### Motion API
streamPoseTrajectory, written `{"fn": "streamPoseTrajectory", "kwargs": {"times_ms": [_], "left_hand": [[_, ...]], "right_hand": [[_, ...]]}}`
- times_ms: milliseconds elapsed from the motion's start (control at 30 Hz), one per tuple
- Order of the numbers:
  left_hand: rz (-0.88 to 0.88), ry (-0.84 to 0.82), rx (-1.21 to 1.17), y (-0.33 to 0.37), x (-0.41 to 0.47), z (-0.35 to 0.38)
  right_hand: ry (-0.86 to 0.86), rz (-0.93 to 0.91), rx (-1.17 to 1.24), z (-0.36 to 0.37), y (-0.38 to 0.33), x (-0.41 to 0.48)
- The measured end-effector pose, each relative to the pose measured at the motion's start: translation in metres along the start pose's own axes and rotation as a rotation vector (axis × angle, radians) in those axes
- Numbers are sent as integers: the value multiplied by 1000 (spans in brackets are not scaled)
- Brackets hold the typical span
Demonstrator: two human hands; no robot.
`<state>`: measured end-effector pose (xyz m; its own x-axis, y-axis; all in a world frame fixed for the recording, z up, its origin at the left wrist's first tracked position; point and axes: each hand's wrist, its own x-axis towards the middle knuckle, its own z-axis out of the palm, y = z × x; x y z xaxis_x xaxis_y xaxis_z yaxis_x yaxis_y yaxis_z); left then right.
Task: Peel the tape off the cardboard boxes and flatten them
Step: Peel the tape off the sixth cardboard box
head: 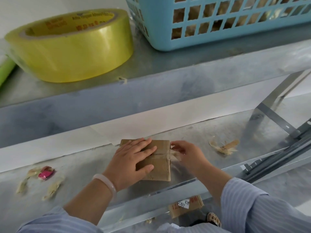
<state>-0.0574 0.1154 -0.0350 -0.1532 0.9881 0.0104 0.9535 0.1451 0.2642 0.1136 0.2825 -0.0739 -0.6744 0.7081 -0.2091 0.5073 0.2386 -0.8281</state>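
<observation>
A small brown cardboard box [160,167] lies on the metal shelf [210,132] in the middle of the head view. My left hand [133,158] rests flat on its top with straight fingers, pressing it down. A strip of clear tape [175,156] runs across the box and lifts off at its right edge. My right hand [186,153] pinches that loose tape end just beside the box's right side.
A yellow tape roll [70,46] and a blue plastic basket [218,22] stand on the upper shelf. Peeled tape scraps [224,146] lie to the right, more scraps with a pink wrapper [45,173] to the left. Another cardboard box [185,207] lies below the shelf.
</observation>
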Motion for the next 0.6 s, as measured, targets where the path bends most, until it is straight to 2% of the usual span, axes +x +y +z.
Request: {"fn": "streamPoseTrajectory", "kwargs": {"times_ms": [300, 400, 600], "left_hand": [[16, 13, -49, -1, -2, -4], [26, 28, -52, -1, -3, -4], [45, 53, -77, -1, -3, -4]], "right_hand": [[65, -283, -307, -17, -10, 1], [31, -323, -396, -19, -13, 2], [12, -329, -426, -20, -10, 4]]}}
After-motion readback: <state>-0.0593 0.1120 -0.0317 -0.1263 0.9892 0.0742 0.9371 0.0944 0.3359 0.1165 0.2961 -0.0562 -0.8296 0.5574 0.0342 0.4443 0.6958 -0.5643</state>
